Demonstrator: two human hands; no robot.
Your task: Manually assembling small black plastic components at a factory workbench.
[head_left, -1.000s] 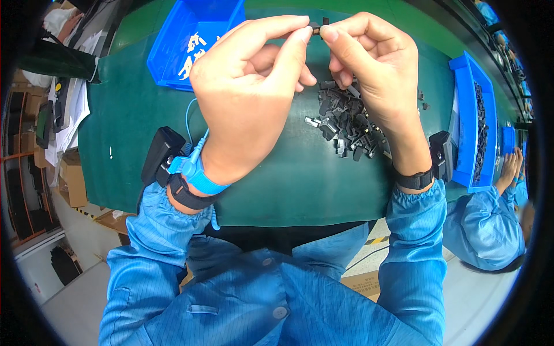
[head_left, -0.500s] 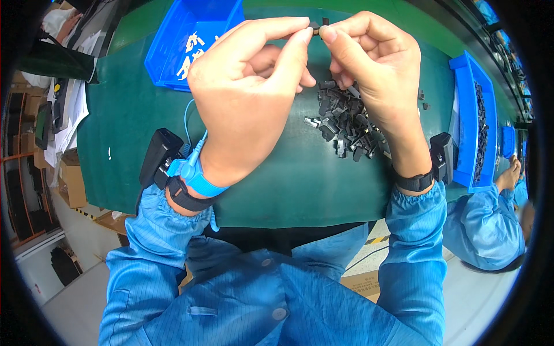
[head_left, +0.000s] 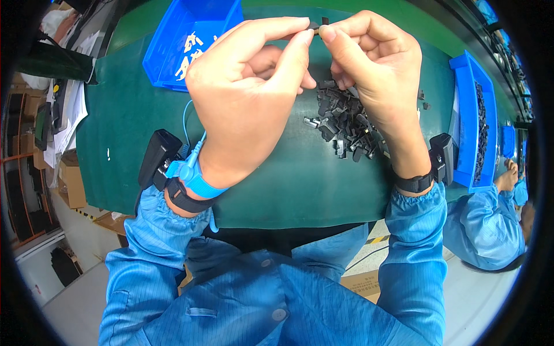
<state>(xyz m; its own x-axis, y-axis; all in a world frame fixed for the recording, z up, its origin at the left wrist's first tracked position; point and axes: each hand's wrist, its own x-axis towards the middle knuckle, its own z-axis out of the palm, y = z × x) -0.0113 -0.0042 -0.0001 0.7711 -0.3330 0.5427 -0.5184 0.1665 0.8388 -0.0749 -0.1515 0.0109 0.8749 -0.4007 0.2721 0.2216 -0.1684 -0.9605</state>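
Observation:
Both hands are raised above a dark green table mat [head_left: 138, 132]. My left hand [head_left: 248, 86] and my right hand [head_left: 375, 63] pinch a small black plastic part [head_left: 317, 25] between their thumbs and forefingers, fingertips almost touching. Most of the part is hidden by the fingers. Below the hands a heap of small black plastic parts [head_left: 346, 124] lies on the mat. A blue strap with a coiled cord [head_left: 193, 179] circles my left wrist, and a black band [head_left: 412, 183] sits on my right wrist.
A blue bin [head_left: 167, 52] holding white pieces stands at the back left. Another blue bin [head_left: 467, 115] with black parts runs along the right edge. A co-worker in blue sleeves [head_left: 490, 219] sits at the right. Cardboard boxes [head_left: 69, 179] are on the floor at the left.
The hands stay pinched on the small part at the same height. Only slight finger shifts show.

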